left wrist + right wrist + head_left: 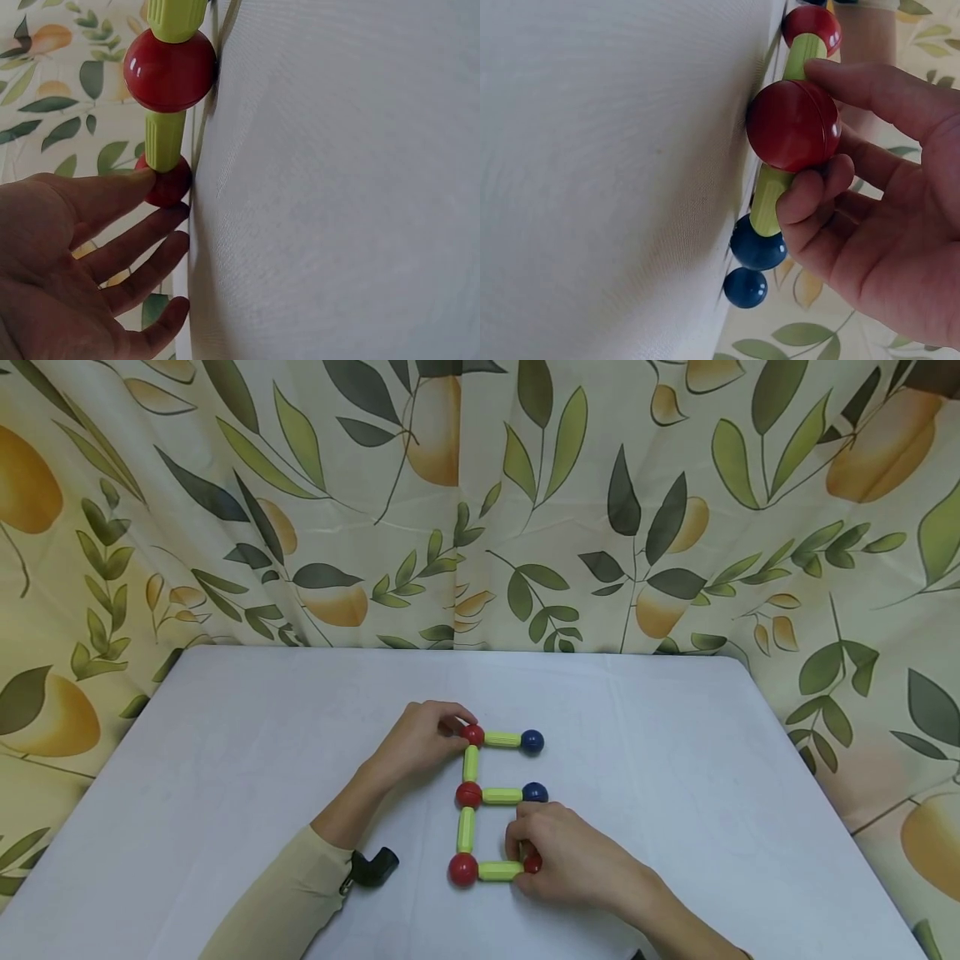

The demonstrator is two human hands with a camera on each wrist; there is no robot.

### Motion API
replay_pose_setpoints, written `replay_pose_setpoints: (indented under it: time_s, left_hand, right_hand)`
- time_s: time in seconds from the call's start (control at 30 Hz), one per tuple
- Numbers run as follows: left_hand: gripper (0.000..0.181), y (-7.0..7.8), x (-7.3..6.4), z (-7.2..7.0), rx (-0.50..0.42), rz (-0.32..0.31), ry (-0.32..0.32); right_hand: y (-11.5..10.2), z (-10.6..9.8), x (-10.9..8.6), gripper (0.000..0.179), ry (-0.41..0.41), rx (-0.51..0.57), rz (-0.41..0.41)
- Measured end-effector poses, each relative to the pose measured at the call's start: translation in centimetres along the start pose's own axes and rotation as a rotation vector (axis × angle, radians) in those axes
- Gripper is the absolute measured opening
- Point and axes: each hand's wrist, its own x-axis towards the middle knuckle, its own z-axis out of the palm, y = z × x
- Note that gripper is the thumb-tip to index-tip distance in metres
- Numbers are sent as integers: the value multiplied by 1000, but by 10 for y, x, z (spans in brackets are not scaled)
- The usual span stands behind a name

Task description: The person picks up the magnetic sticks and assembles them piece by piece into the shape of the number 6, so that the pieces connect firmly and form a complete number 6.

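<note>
A figure of yellow-green rods and red and blue balls lies on the table. My left hand pinches the top-left red ball between thumb and fingers, the thumb reaching onto the rod. With curled fingers, my right hand grips the bottom-right red ball, its thumb against the bottom rod. A second rod runs from this ball towards the middle blue ball, mostly hidden by the hand in the head view. Another blue ball ends the top rod.
Down the figure's left side stand the middle red ball and the bottom-left red ball, joined by a rod. The white table ends against a leaf-and-fruit curtain. A black wrist camera juts from the left sleeve.
</note>
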Motion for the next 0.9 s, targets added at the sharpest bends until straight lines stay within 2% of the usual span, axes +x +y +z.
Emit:
replay_pose_setpoints:
  time_s: [0.2, 0.43, 0.67, 0.9]
  left_hand:
    - [25, 0, 2, -2, 8, -6, -1]
    - [25, 2, 3, -1, 0, -10, 9]
    - [25, 0, 7, -2, -21, -46, 27]
    - [23, -3, 14, -5, -35, -74, 33]
  right_hand:
    - [2, -1, 1, 16, 8, 14, -19]
    - [4, -1, 2, 16, 8, 39, -2]
    - [6, -3, 6, 17, 31, 22, -6]
    - [10, -6, 13, 17, 30, 53, 4]
